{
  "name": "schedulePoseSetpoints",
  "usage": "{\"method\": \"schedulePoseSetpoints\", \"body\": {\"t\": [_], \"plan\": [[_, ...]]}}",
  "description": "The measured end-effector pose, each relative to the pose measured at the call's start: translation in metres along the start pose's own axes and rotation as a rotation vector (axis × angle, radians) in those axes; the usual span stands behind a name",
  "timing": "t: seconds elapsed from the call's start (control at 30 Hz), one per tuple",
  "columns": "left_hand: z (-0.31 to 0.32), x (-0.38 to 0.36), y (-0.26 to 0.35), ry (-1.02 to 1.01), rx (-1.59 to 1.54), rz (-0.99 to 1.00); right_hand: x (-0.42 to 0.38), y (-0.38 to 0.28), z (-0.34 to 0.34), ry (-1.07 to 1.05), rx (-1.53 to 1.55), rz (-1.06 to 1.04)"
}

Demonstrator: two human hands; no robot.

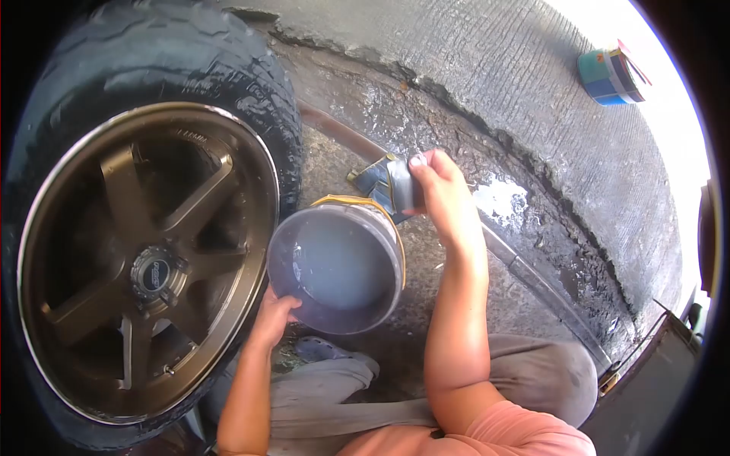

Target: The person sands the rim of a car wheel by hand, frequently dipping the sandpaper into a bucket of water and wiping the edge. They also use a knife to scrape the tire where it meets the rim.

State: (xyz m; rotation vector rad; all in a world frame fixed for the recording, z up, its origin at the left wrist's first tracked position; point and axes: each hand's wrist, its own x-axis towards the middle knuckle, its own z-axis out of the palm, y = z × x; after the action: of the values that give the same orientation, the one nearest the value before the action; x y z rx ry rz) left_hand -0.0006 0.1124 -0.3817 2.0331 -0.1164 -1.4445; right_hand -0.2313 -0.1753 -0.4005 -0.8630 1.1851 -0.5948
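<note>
My left hand [274,315] grips the lower left rim of a grey bucket [388,228], its thumb over the edge. Cloudy liquid [342,262] lies inside the tilted bucket, and a yellow handle rests along its far side. Beyond the bucket, my right hand [437,182] pinches a small grey cup-like container [403,186] between thumb and fingers. What the container holds cannot be made out. Just left of the bucket stands a large wheel with a bronze rim [266,182] and a wet black tire [285,114].
A multicoloured paint bucket [608,76] stands on the ridged concrete at the upper right. A metal strip [532,277] crosses the wet ground. Broken concrete forms a jagged edge beyond it. At the lower right is a dark panel [646,380].
</note>
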Motion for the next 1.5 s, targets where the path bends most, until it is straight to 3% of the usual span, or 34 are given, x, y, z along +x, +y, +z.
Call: {"method": "schedulePoseSetpoints", "body": {"t": [0.17,0.23,0.3,0.47,0.57,0.67,0.77,0.87,0.97,1.1,1.13,1.17,1.27,1.37,1.4,1.43,1.5], "plan": [[0.039,-0.022,-0.016,-0.108,-0.13,-0.029,-0.027,0.002,0.006,0.293,0.281,-0.14],[0.056,-0.027,-0.022,-0.185,-0.192,0.007,-0.038,-0.016,0.007,0.191,0.218,-0.337],[0.07,-0.028,-0.021,-0.214,-0.208,0.015,-0.065,-0.05,0.017,-0.007,0.1,-0.363],[0.088,-0.018,-0.008,-0.333,-0.177,0.07,-0.072,-0.073,0.056,-0.428,-1.057,-0.773],[0.096,-0.008,0.003,-0.438,-0.134,0.128,-0.08,-0.055,0.069,-0.592,-1.49,-0.502],[0.1,0.004,0.002,-0.518,-0.061,0.175,-0.055,0.007,0.057,-0.709,-1.764,-0.267],[0.093,0.006,-0.001,-0.564,0.051,0.181,-0.016,0.078,0.041,-0.594,-1.871,-0.047],[0.075,0.001,0.025,-0.666,0.315,0.218,-0.031,0.048,0.044,-0.581,-1.675,-0.056],[0.044,0.002,0.02,-0.492,0.809,0.318,-0.033,-0.01,0.032,-0.774,-1.479,0.073],[0.011,-0.049,0.053,-0.138,1.295,0.634,-0.046,-0.048,0.005,-0.873,-0.989,-0.136],[0.009,-0.06,0.062,-0.095,1.273,0.601,-0.054,-0.069,0.014,-0.86,-0.915,-0.15],[0.01,-0.071,0.072,-0.053,1.251,0.575,-0.052,-0.062,0.023,-0.72,-0.802,-0.367],[0.0,-0.074,0.069,-0.034,1.172,0.524,-0.065,-0.047,0.1,-0.394,-0.124,-0.502],[-0.013,-0.069,0.084,-0.043,1.252,0.281,-0.062,0.016,0.187,-0.154,0.458,-0.249],[-0.024,-0.068,0.087,0.01,1.206,0.33,-0.053,0.044,0.215,0.056,0.428,-0.319],[-0.024,-0.075,0.097,0.093,1.258,0.487,-0.052,0.059,0.225,0.124,0.383,-0.228],[-0.023,-0.087,0.106,0.221,0.983,0.616,-0.041,0.084,0.24,0.209,0.317,-0.244]]}}
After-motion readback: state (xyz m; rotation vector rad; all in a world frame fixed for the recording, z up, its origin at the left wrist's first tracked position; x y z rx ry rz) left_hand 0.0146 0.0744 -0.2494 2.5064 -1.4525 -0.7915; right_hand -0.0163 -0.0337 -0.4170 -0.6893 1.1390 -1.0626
